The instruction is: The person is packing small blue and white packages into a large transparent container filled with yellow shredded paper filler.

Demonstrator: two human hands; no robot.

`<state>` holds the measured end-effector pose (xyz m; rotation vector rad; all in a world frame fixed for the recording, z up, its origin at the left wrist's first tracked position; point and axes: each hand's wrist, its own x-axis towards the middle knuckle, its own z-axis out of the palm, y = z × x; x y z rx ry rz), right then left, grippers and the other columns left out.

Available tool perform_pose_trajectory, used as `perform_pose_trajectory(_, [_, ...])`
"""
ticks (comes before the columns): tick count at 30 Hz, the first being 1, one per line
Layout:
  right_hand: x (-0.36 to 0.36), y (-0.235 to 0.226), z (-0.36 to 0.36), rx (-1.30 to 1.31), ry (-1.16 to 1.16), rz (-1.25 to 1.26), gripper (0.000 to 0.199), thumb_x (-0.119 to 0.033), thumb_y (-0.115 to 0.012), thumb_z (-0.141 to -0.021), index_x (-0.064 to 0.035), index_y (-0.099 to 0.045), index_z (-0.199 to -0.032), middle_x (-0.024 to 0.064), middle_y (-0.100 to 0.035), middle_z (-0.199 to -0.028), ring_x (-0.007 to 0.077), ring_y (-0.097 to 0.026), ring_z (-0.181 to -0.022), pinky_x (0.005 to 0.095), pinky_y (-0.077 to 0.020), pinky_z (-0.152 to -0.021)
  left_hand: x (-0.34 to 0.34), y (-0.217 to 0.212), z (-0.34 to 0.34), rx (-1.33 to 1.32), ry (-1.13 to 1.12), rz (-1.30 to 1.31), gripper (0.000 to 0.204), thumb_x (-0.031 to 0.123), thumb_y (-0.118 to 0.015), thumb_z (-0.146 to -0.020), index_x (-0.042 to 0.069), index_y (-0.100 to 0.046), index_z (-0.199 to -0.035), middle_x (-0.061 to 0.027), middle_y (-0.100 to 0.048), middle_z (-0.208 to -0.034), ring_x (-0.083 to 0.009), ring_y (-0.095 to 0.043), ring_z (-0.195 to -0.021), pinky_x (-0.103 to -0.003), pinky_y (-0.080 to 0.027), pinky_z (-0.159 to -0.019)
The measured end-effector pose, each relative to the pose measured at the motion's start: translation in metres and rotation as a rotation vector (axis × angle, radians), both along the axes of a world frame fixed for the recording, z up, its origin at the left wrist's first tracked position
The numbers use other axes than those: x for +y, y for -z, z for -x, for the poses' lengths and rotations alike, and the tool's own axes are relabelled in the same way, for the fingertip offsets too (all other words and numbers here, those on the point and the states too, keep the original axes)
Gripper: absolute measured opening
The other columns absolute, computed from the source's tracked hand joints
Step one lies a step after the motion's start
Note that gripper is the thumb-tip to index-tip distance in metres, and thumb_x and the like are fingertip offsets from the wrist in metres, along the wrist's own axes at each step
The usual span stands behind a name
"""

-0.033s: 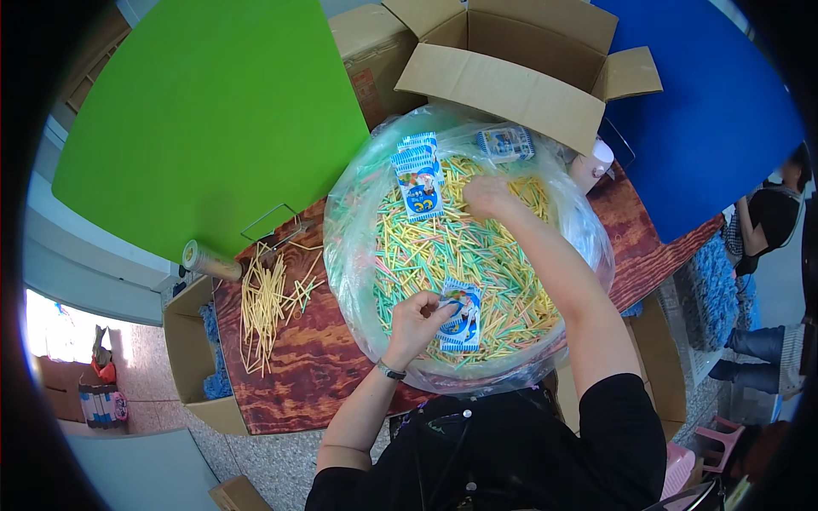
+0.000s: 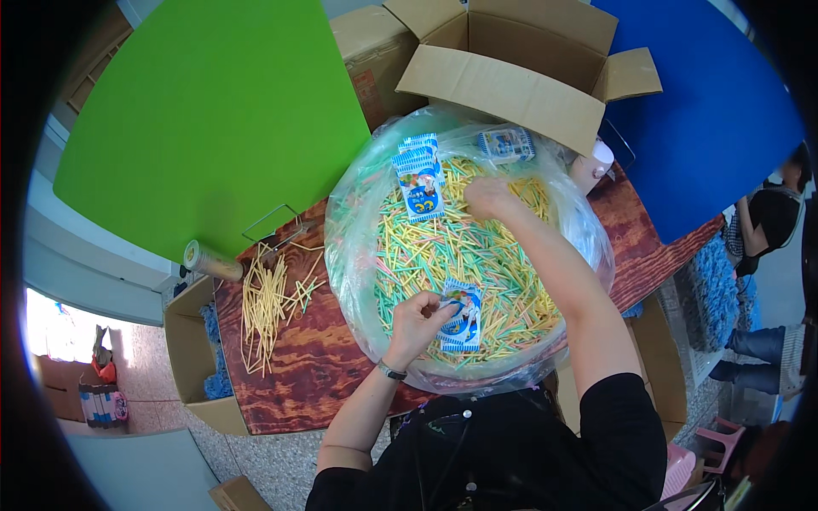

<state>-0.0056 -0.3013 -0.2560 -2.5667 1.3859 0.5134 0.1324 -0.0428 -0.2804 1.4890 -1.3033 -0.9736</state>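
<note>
A large clear plastic bag (image 2: 354,255) spreads open on the table, full of thin pastel sticks (image 2: 494,272) in yellow, green and pink. At the near side, my left hand (image 2: 415,322) is closed, thumb and fingertips pinching the edge of a blue-and-white packet (image 2: 463,328) on the sticks. My right hand (image 2: 492,198) reaches to the far part of the pile, its fingers pointing down and hidden from sight. Left of it, several overlapping blue-and-white packets (image 2: 420,192) lie on the sticks. Another packet (image 2: 506,145) rests at the bag's far edge.
Loose pale yellow sticks (image 2: 264,311) lie on the wood-patterned table (image 2: 298,387), near a tub (image 2: 211,261). An open cardboard box (image 2: 503,85) stands behind the bag, beside a pinkish container (image 2: 590,166). Green (image 2: 204,128) and blue (image 2: 699,111) boards flank it. A person (image 2: 771,217) is at far right.
</note>
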Motion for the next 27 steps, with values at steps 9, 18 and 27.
perform_pose_trajectory(9, [0.024,-0.024,0.05,-0.135,0.045,-0.037,0.034,-0.03,-0.051,-0.093,0.0001,-0.067,-0.096,0.0196,-0.066,-0.103,0.0373,-0.063,-0.098,0.0445,-0.0501,-0.082,0.0,-0.01,-0.008,-0.012,0.018,-0.038,0.022,0.015,-0.076,-0.082,0.002,-0.059,-0.075,0.0045,-0.055,-0.067,-0.0021,-0.046,-0.061,-0.02,-0.038,-0.052])
perform_pose_trajectory(18, [0.085,-0.005,0.118,-1.096,0.274,-0.849,0.035,-0.035,-0.046,-0.1,-0.0047,-0.059,-0.091,0.0041,-0.062,-0.083,0.0139,-0.063,-0.074,0.0299,-0.0521,-0.064,-0.052,-0.025,0.021,0.752,0.111,-0.09,0.022,0.008,-0.058,-0.094,0.0,-0.06,-0.115,-0.0044,-0.066,-0.105,-0.0119,-0.062,-0.095,-0.03,-0.051,-0.084])
perform_pose_trajectory(27, [0.141,0.011,0.116,-1.257,0.402,-1.386,0.03,-0.033,-0.051,-0.099,-0.0046,-0.057,-0.107,0.0033,-0.063,-0.091,0.0096,-0.061,-0.073,0.0227,-0.0512,-0.061,-0.099,-0.028,0.069,1.143,0.217,-0.172,0.021,0.018,-0.06,-0.095,0.004,-0.06,-0.11,-0.0043,-0.067,-0.102,-0.0146,-0.065,-0.091,-0.03,-0.053,-0.08])
